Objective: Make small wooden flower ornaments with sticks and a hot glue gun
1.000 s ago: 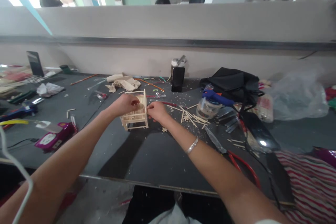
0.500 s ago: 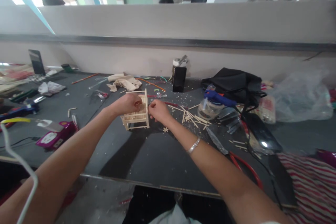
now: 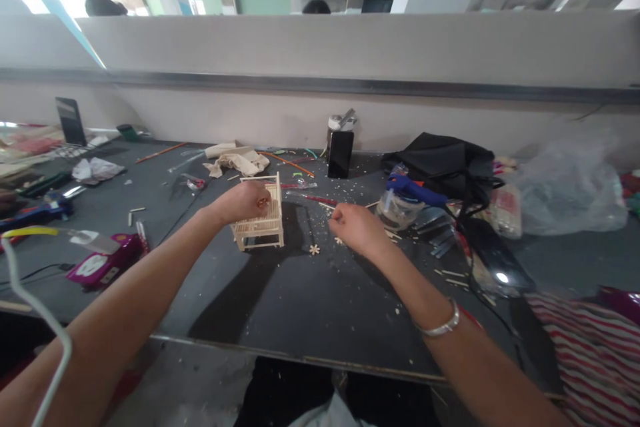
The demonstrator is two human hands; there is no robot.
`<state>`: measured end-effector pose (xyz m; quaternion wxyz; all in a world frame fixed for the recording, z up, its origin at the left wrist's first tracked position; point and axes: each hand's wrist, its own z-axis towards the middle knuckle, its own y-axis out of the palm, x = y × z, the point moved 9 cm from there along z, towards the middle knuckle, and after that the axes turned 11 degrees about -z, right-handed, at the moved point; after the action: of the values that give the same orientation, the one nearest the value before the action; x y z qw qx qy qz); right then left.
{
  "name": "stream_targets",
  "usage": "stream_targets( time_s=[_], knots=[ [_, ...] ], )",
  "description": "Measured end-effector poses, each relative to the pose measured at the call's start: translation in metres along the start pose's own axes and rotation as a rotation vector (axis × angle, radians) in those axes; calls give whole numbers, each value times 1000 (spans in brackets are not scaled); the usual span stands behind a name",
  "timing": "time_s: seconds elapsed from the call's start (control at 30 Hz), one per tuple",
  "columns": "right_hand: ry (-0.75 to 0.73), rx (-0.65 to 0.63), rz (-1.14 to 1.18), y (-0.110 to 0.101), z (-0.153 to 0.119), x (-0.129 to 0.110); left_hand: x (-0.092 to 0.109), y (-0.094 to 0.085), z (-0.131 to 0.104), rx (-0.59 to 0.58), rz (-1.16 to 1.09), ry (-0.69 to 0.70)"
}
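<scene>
A small model made of thin wooden sticks (image 3: 259, 227), with slatted parts and corner posts, stands on the dark table. My left hand (image 3: 244, 202) is closed on its upper part, fingers curled in among the slats; the fingertips are partly hidden. My right hand (image 3: 356, 227) is to the right of the model, over the loose sticks, with its fingers pinched together. Whatever is between those fingertips is too small to make out. A small star-shaped piece of sticks (image 3: 315, 249) lies between the hand and the model.
Behind stands a phone (image 3: 341, 155) leaning on a jar. A blue glue gun (image 3: 416, 189) rests on a clear tub (image 3: 397, 210) at right, by a black bag (image 3: 443, 163). A purple power strip (image 3: 105, 261) is at left. Beige cloth (image 3: 237, 159) lies behind the model.
My right hand has moved away from the model to the right, over the pile of loose sticks. My left hand stays at the model, which has hardly moved.
</scene>
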<state>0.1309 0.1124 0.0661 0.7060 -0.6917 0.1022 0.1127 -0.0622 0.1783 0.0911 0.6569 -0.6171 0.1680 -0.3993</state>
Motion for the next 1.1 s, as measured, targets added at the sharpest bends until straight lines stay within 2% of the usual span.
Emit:
stream_targets(
  time_s=[0.17, 0.27, 0.53, 0.67, 0.8, 0.9, 0.93, 1.0, 1.1],
  knots=[
    [-185, 14, 148, 6, -2, -68, -1, 2, 1, -43, 52, -15],
    [-217, 22, 153, 17, 2, -90, -1, 1, 2, -50, 61, -18],
    [-247, 70, 66, 30, 7, -98, -3, -6, 2, 30, -17, -43],
    [-246, 81, 58, 32, 7, -97, -12, -11, 0, 118, -115, -95],
    [-241, 95, 68, 31, 7, -93, -20, -25, -11, 247, -232, -212],
    [-225, 112, 82, 26, 9, -85, -8, -34, -28, 348, -431, -298],
    [-218, 116, 90, 24, 10, -81, -6, -36, -38, 446, -691, -366],
    [-200, 121, 118, 19, 9, -71, 10, -25, -54, 525, -1146, -463],
    [-161, 136, 193, 8, -4, -54, 43, -2, -73, 560, -1494, -583]
  ],
)
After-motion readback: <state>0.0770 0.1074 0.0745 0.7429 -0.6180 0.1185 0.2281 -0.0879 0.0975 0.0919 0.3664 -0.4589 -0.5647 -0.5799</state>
